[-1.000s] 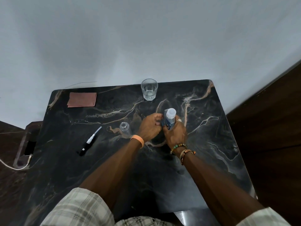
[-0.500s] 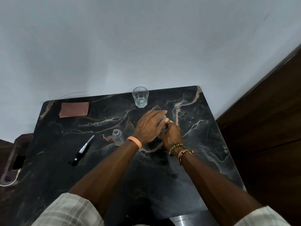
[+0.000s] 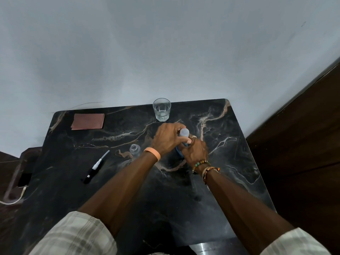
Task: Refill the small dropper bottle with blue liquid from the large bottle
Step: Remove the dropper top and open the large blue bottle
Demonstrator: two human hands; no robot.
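The large bottle (image 3: 184, 133) with blue liquid and a pale translucent cap stands on the dark marble table (image 3: 239, 162). My right hand (image 3: 195, 151) grips its body from below. My left hand (image 3: 168, 139) wraps the cap and neck from the left. Most of the bottle is hidden by both hands. The small clear dropper bottle (image 3: 134, 149) stands uncapped just left of my left wrist. Its dropper (image 3: 96, 167), black bulb with white collar and glass tube, lies flat further left on the table.
A glass of water (image 3: 161, 109) stands at the table's back edge, just beyond my hands. A folded reddish cloth (image 3: 88, 121) lies at the back left. A white cable (image 3: 11, 200) runs off the left side. A dark wooden panel (image 3: 303, 144) borders the right.
My left hand moved from beside the bottle onto its cap and now grips it, with the cap showing again between the fingers. The view has tilted up slightly.
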